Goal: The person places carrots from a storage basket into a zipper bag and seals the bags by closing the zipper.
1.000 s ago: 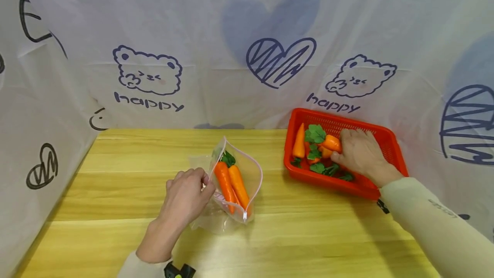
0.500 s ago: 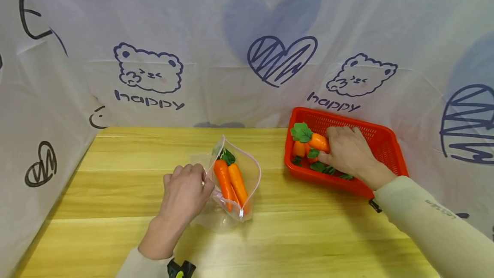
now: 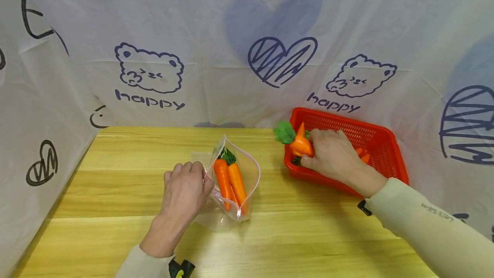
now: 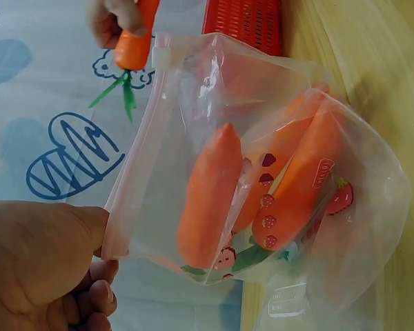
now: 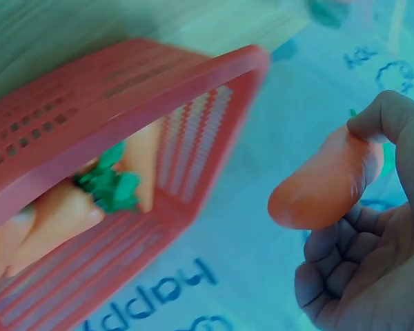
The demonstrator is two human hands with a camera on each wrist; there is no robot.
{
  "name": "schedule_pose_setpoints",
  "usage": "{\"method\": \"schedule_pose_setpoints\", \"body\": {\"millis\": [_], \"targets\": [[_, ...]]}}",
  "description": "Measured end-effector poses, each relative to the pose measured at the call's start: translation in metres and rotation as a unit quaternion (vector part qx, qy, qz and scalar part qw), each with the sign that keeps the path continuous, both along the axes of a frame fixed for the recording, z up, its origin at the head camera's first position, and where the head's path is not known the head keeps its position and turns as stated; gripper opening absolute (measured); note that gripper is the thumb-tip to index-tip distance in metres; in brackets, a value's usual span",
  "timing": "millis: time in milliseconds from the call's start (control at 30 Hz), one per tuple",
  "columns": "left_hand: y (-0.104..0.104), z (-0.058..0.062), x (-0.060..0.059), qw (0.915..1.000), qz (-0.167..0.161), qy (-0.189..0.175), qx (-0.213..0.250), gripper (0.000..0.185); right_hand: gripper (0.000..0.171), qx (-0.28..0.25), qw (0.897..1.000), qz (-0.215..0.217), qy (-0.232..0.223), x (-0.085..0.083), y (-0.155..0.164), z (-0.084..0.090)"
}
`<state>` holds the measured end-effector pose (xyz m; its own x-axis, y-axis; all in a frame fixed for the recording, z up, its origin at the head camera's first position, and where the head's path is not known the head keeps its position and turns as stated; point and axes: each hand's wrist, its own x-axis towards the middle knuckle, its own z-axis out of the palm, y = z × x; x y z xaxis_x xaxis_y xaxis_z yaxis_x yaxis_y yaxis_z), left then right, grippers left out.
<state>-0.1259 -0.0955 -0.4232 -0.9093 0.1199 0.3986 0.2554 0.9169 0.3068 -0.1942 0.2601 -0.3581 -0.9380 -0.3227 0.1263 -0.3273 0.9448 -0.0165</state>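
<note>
My left hand [image 3: 185, 192] pinches the rim of a clear zip bag [image 3: 231, 183] and holds it open on the wooden table [image 3: 115, 192]; the left hand [image 4: 41, 269] grips the bag's [image 4: 359, 227] pink edge. Two orange toy carrots [image 3: 229, 183] lie inside, also seen as carrots [image 4: 262, 186] through the plastic. My right hand [image 3: 328, 155] holds a toy carrot [image 3: 300, 145] with green leaves above the left edge of the red basket [image 3: 386, 145]. In the right wrist view the fingers [image 5: 386, 207] curl round that carrot [image 5: 324, 186].
More carrots [image 5: 62, 207] with green tops lie in the red basket [image 5: 124, 89] at the back right. A white printed cloth [image 3: 247, 46] walls the table at the back and both sides. Bare wood spreads in front and to the left.
My right hand has lifted a carrot out of the basket and carried it left to the basket's left edge. The left hand keeps the bag open in place.
</note>
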Motion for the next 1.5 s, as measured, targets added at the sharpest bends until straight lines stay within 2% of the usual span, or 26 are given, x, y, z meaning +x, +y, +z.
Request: {"method": "schedule_pose_setpoints", "body": {"millis": [133,300,400,533,700,833,1033,1167,1300,1400,1500], "targets": [[0.000,0.000,0.000,0.9999,0.001,0.012,0.001,0.019,0.037,-0.005,1.000,0.008,-0.007,0.008,-0.016,0.009],[0.001,0.002,-0.001,1.0000,0.003,-0.002,0.005,0.019,0.033,-0.024,0.999,0.025,-0.028,0.018,-0.041,0.020],[0.002,0.004,-0.001,0.9998,0.004,-0.018,0.006,0.020,0.030,-0.039,0.996,0.035,-0.068,0.027,-0.059,0.026],[0.005,0.007,-0.002,0.9990,0.002,-0.043,0.009,0.021,0.031,-0.043,0.987,0.034,-0.153,0.035,-0.086,0.029],[0.013,0.010,-0.003,0.9976,-0.005,-0.066,0.017,0.019,0.031,-0.021,0.975,0.036,-0.219,0.029,-0.116,0.020],[0.024,0.013,-0.004,0.9957,-0.016,-0.090,0.016,0.017,0.035,-0.052,0.968,0.023,-0.246,0.015,-0.134,0.008],[0.035,0.016,-0.006,0.9934,-0.028,-0.107,0.030,0.018,0.039,-0.101,0.962,-0.003,-0.254,0.001,-0.150,-0.013],[0.038,0.017,-0.006,0.9922,-0.030,-0.115,0.039,0.018,0.035,-0.118,0.960,-0.030,-0.252,-0.002,-0.155,-0.027],[0.039,0.018,-0.006,0.9901,-0.019,-0.125,0.060,0.018,0.033,-0.123,0.966,-0.047,-0.222,-0.002,-0.155,-0.041],[0.038,0.018,-0.006,0.9880,-0.011,-0.133,0.078,0.018,0.039,-0.116,0.972,-0.037,-0.199,0.002,-0.156,-0.051],[0.036,0.018,-0.007,0.9862,-0.006,-0.142,0.086,0.019,0.044,-0.095,0.979,-0.017,-0.179,0.009,-0.154,-0.052]]}}
